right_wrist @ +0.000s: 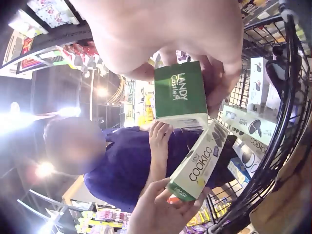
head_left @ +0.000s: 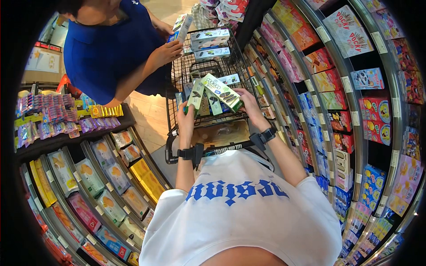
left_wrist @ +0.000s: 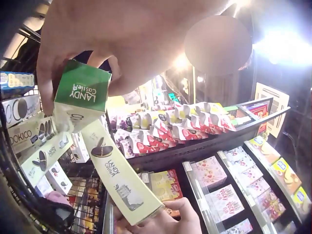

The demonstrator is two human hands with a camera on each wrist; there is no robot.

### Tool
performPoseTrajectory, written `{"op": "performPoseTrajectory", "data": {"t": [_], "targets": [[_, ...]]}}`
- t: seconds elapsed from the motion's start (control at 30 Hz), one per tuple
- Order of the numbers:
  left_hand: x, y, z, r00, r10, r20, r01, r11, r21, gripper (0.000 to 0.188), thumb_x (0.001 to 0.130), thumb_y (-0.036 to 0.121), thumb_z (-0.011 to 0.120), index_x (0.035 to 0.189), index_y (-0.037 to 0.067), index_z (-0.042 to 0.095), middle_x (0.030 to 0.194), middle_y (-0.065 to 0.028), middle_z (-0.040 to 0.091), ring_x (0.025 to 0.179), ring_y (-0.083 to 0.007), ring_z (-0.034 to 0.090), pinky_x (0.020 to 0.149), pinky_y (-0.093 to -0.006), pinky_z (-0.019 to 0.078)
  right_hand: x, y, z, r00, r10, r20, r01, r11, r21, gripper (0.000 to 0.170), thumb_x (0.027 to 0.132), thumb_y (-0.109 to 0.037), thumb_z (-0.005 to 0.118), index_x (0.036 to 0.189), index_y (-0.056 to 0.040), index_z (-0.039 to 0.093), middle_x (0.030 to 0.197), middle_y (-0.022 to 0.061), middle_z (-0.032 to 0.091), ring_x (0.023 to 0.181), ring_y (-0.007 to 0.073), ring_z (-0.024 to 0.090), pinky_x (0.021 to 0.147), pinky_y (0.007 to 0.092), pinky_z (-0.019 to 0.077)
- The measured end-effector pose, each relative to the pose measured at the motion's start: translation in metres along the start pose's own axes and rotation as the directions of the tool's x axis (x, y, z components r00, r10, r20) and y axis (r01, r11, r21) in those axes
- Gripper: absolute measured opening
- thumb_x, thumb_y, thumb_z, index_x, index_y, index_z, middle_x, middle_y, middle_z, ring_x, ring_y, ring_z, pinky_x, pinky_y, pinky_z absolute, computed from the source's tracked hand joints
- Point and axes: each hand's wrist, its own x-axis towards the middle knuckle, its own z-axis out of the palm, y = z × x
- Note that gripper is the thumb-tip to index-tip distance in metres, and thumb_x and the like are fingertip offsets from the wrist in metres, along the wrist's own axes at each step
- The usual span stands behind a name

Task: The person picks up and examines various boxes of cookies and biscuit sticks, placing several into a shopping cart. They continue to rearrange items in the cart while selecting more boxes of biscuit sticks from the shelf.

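Observation:
In the head view my left hand (head_left: 186, 119) grips the lower end of a slim pale-green Cookico cookie box (head_left: 195, 94). Tilted across it is a second, larger-looking cookie box (head_left: 224, 94), its outer end held by my right hand (head_left: 249, 105). The left wrist view has the green end of the left box (left_wrist: 83, 92) close up, with fingers wrapped round its sides. Seen from the right wrist, the green end of the right box (right_wrist: 179, 90) reads "Landy Castle". Both boxes are over a black wire shopping cart (head_left: 172, 117), above more cookie boxes (head_left: 214, 105).
Across the cart a person in a dark blue shirt (head_left: 104, 57) holds another white box (head_left: 181, 27). White boxes (head_left: 212, 54) lie at the cart's far end. Snack shelves (head_left: 328, 80) curve along the right; packaged goods (head_left: 106, 204) line the left.

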Motion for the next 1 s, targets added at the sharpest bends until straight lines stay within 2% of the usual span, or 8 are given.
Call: {"op": "performPoseTrajectory", "data": {"t": [0.13,0.23,0.33,0.4,0.47,0.53,0.8,1.0], "targets": [[-0.005,0.014,-0.003,0.998,-0.050,0.033,0.052,0.995,-0.090,0.042,0.100,0.025,0.061,0.130,-0.003,0.058,0.108,-0.0095,0.065,0.091,-0.0130,0.058,0.074,-0.0257,0.0474,-0.002,0.001,0.001,1.000,-0.011,0.011,0.009,0.988,0.155,0.042,0.100,-0.026,0.044,0.135,-0.0066,0.055,0.122,0.0087,0.064,0.105,0.0160,0.065,0.090,0.0346,0.0537],[-0.006,0.016,-0.007,0.996,-0.062,0.069,0.065,0.997,-0.040,0.044,0.100,0.025,0.060,0.134,-0.002,0.055,0.111,-0.0106,0.064,0.097,-0.0140,0.059,0.076,-0.0275,0.0509,-0.004,0.007,-0.007,0.976,0.219,0.002,-0.195,0.865,0.461,0.052,0.102,-0.040,0.042,0.143,-0.0078,0.045,0.136,0.0136,0.059,0.119,0.0241,0.060,0.101,0.0384,0.0491],[-0.003,0.019,-0.008,0.959,-0.272,0.085,0.285,0.913,-0.293,0.047,0.099,0.027,0.060,0.137,0.001,0.050,0.119,-0.0140,0.062,0.101,-0.0204,0.062,0.083,-0.0347,0.0575,-0.005,0.013,-0.020,0.965,0.245,0.090,-0.253,0.788,0.561,0.052,0.100,-0.041,0.048,0.141,-0.0090,0.046,0.134,0.0133,0.058,0.122,0.0233,0.057,0.102,0.0378,0.0476],[-0.006,0.021,-0.012,0.934,-0.239,0.265,0.353,0.730,-0.585,0.048,0.099,0.031,0.058,0.136,0.003,0.047,0.125,-0.0178,0.059,0.104,-0.0279,0.064,0.091,-0.0429,0.0603,-0.011,0.016,-0.022,0.970,0.240,0.050,-0.230,0.819,0.526,0.051,0.100,-0.041,0.049,0.141,-0.0091,0.046,0.134,0.0137,0.057,0.121,0.0239,0.058,0.103,0.0384,0.0479],[0.004,0.012,-0.012,0.914,-0.289,0.286,0.406,0.694,-0.595,0.044,0.101,0.033,0.054,0.131,0.002,0.048,0.120,-0.0196,0.059,0.102,-0.0306,0.064,0.093,-0.0448,0.0605,-0.015,0.016,-0.020,0.967,0.254,0.025,-0.234,0.842,0.487,0.048,0.100,-0.038,0.052,0.139,-0.0096,0.048,0.132,0.0144,0.057,0.120,0.0247,0.058,0.105,0.0406,0.0488],[0.003,0.024,-0.009,0.842,-0.400,0.362,0.534,0.532,-0.657,0.043,0.102,0.036,0.051,0.126,0.000,0.050,0.109,-0.0187,0.058,0.100,-0.0311,0.064,0.093,-0.0451,0.0607,-0.016,0.024,-0.021,0.967,0.249,0.056,-0.244,0.839,0.487,0.047,0.100,-0.036,0.053,0.139,-0.0101,0.048,0.130,0.0148,0.057,0.120,0.0248,0.059,0.105,0.0420,0.0493],[0.000,0.026,-0.008,0.777,-0.365,0.513,0.629,0.477,-0.614,0.061,0.099,0.041,0.055,0.132,-0.008,0.041,0.112,-0.0216,0.050,0.103,-0.0377,0.060,0.086,-0.0406,0.0612,-0.028,0.023,-0.011,0.972,0.216,0.087,-0.231,0.838,0.494,0.038,0.101,-0.032,0.056,0.133,-0.0116,0.051,0.128,0.0153,0.059,0.118,0.0244,0.061,0.104,0.0440,0.0520],[0.002,0.027,0.001,0.707,-0.386,0.593,0.686,0.168,-0.708,0.056,0.097,0.039,0.051,0.123,-0.010,0.042,0.106,-0.0214,0.049,0.098,-0.0366,0.058,0.085,-0.0428,0.0591,-0.030,0.026,-0.012,0.962,0.258,0.091,-0.270,0.841,0.469,0.026,0.101,-0.027,0.055,0.123,-0.0124,0.052,0.124,0.0133,0.060,0.114,0.0237,0.063,0.102,0.0445,0.0533]]}}
